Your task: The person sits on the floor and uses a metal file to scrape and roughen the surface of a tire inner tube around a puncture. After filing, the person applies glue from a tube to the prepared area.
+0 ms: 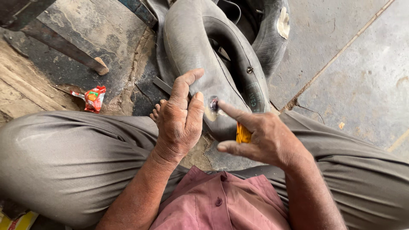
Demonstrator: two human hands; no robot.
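Note:
A grey rubber inner tube (191,47) lies folded on the floor between my knees. My left hand (179,117) grips its near edge, thumb on top. A small dark round spot (214,103) with a pale smear beside it shows on the tube. My right hand (260,136) points its index finger onto that spot. The other fingers of that hand curl around a small orange-yellow tube (243,133), mostly hidden in the palm.
A second black tube with a pale patch (283,22) lies behind the first. A metal valve stem (249,69) sticks out of the inner rim. A crumpled red wrapper (94,98) sits on the concrete at left, near a dark metal bar (64,44).

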